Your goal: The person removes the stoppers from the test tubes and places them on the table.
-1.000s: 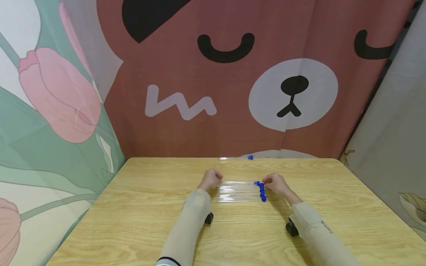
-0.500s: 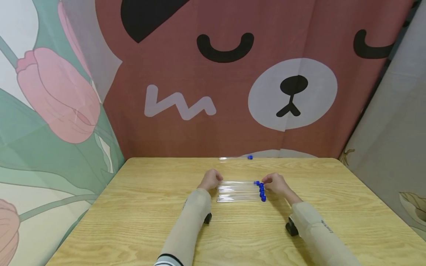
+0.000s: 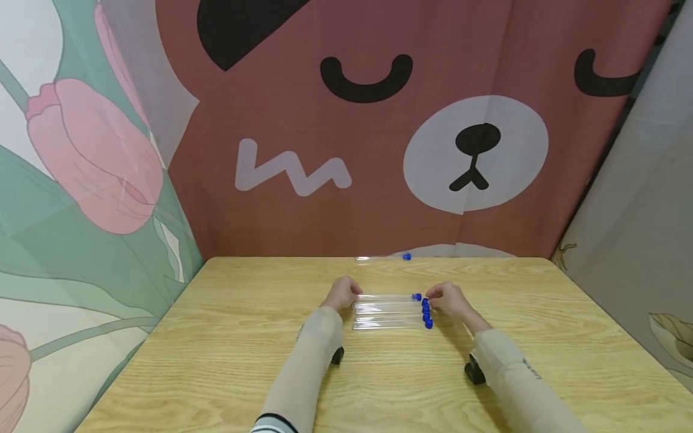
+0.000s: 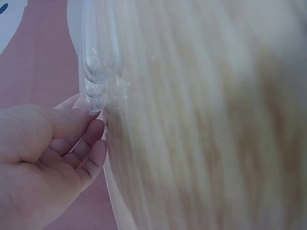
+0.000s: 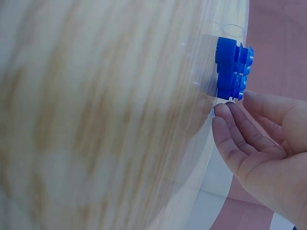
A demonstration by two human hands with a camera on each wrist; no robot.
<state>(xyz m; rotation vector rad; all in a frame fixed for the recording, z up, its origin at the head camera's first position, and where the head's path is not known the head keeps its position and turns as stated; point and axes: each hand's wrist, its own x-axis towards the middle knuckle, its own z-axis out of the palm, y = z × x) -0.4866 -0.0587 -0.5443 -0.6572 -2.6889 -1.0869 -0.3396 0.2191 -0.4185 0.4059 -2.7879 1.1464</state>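
Several clear test tubes point(image 3: 387, 319) with blue caps point(image 3: 426, 316) lie side by side on the wooden table, caps to the right. The farthest tube point(image 3: 384, 297) sits a little left of the others, and so does its cap point(image 3: 417, 296). My left hand point(image 3: 341, 293) pinches that tube's rounded end between thumb and fingers; in the left wrist view the thumb point(image 4: 72, 122) covers the tip. At the far end of the cap row is my right hand point(image 3: 448, 299), thumb point(image 5: 266, 105) right at a cap. I cannot tell whether it grips the cap, as the index fingertip is hidden.
Another capped tube point(image 3: 381, 258) lies alone at the table's back edge. Behind the table point(image 3: 243, 337) hangs a curtain point(image 3: 373, 180) with a bear print, and printed cloth hangs on both sides.
The farthest tube has shifted slightly left and away from the row, opening a small gap to the other caps. My left hand has barely moved; my right hand stays put.
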